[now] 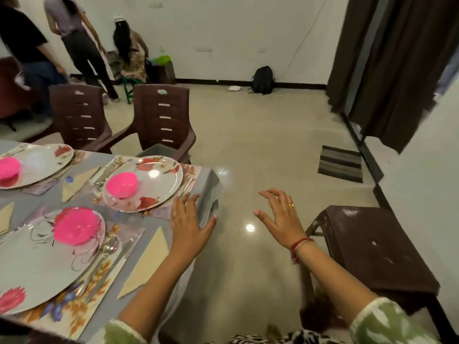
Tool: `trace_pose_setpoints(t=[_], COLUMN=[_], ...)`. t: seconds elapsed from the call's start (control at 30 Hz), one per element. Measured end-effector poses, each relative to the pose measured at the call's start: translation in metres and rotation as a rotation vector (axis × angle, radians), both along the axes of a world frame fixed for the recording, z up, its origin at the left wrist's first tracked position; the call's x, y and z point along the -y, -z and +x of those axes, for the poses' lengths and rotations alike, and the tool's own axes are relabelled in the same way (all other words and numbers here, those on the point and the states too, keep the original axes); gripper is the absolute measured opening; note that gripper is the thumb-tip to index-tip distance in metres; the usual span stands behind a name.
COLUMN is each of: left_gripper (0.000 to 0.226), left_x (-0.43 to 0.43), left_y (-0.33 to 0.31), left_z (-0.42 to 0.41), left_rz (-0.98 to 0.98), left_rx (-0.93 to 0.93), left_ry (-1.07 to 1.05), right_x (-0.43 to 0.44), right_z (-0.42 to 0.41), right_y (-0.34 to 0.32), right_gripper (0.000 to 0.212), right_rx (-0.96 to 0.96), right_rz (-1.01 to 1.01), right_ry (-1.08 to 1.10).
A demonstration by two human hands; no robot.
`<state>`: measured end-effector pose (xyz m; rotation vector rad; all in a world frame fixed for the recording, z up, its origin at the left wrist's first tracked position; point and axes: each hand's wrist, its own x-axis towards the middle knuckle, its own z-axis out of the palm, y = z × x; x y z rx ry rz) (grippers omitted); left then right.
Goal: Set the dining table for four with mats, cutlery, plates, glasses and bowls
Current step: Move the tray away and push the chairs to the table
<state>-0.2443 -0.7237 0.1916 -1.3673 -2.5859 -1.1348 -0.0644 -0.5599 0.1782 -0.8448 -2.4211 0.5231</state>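
three floral plates point(159, 181) on mats point(72, 316) | pink bowl point(121, 184) on each | cutlery point(109, 247) beside plates

Single wide-angle head view, looking forward and down from close above the left hand point(188, 220) and right hand point(282, 219). Bench point(210, 187) corner sits left of the hands; floor point(260, 135) and far wall point(236, 33) beyond them.

green-and-white patterned sleeves point(387, 324), thin ring on left hand point(188, 225), gold ring on right hand point(280, 214), red thread bracelet point(299, 247) at right wrist
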Motion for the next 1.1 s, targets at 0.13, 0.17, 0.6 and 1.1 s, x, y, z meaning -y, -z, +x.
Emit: trace_pose_setpoints(t=[0.13,0.17,0.6,1.1], left_gripper=[0.084,0.083,0.066,0.068], left_x=[-0.077,-0.095,-0.285,-0.367], left_y=[-0.009,-0.010,0.025,0.047], left_z=[-0.027,-0.037,-0.212,-0.404], left_rz=[-0.008,-0.025,-0.044,-0.101], left_rx=[0.051,0.060,0.138,0.285], left_ry=[-0.110,-0.154,-0.466,-0.940], right_x=[-0.097,-0.120,-0.339,-0.463], right_z=[-0.046,-0.061,-0.289,-0.585], right_y=[-0.014,-0.017,0.001,0.031], right_gripper=[0.075,0.074,0.068,0.064], right_rx=[0.027,0.032,0.033,0.133], right_rz=[0.028,0.025,0.033,-0.070], right_ry=[-0.117,-0.148,-0.433,-0.881])
